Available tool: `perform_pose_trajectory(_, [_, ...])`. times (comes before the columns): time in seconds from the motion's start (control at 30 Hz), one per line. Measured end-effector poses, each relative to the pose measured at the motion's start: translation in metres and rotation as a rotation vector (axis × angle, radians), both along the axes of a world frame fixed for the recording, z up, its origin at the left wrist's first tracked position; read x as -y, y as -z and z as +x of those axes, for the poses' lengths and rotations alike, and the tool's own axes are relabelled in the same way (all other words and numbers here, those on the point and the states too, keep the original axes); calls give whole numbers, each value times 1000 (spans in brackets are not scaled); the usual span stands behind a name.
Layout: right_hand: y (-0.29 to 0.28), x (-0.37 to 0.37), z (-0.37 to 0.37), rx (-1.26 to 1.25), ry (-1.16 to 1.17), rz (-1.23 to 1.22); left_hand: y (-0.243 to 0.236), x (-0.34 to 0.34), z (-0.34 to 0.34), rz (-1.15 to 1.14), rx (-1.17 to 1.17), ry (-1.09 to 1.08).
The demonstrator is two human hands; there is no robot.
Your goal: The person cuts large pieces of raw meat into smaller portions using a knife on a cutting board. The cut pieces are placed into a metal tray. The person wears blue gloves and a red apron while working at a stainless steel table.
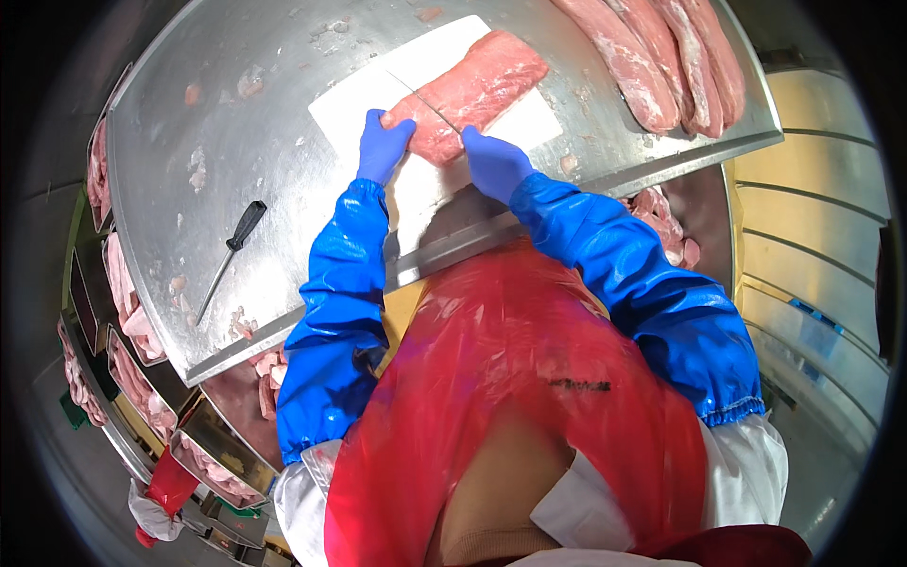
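Observation:
A long slab of pink raw meat (487, 80) lies across a white cutting board (364, 99) on the metal table. My right hand (496, 165), in a blue glove, is closed round a knife. Its thin blade (416, 96) slants up and left across the meat; the glove hides the handle. At the slab's near left end is my gloved left hand (383, 149), its thumb and fingers closed on the edge of the meat. The blade lies just beyond those fingers.
Several long meat pieces (661, 61) lie at the table's far right. A sharpening steel (231, 250) with a black handle rests on the left. Small scraps dot the metal table (246, 142). Trays of meat (142, 387) stand beyond its left edge, where another person (161, 496) is visible.

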State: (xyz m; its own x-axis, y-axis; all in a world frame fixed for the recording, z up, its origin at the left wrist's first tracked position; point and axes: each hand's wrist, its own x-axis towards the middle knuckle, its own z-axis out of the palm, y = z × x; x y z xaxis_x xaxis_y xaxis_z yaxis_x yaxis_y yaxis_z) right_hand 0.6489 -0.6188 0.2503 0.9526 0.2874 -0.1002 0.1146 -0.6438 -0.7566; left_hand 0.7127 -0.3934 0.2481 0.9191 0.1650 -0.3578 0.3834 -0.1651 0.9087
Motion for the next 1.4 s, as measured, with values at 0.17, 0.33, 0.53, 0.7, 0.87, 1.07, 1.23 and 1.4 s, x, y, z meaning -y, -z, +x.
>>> perform_pose_trajectory(0.17, [-133, 23, -52, -357, -123, -482, 7, -14, -8, 195, -47, 7])
perform_pose_trajectory(0.33, [-55, 2, -27, -451, 358, 169, -8, 3, -5, 191, -37, 136])
perform_pose_trajectory(0.53, [-21, 3, -6, -144, 41, -139, -15, -7, 6, 217, -44, 96])
perform_pose_trajectory(0.7, [-59, 42, -72, -269, -54, -390, -8, -13, 16, 190, -22, 79])
perform_pose_trajectory(0.87, [-102, 82, -116, -113, -31, -370, -20, -42, 34, 145, -31, 20])
perform_pose_trajectory(1.07, [-112, 81, -99, -167, 398, 216, -41, 55, 26, 860, 112, 156])
perform_pose_trajectory(1.23, [-89, 72, -91, -223, 353, 372, -7, -10, -12, 783, 396, 382])
perform_pose_trajectory(1.4, [-75, 52, -90, -467, 308, 489, -5, -16, -64, 693, 370, 286])
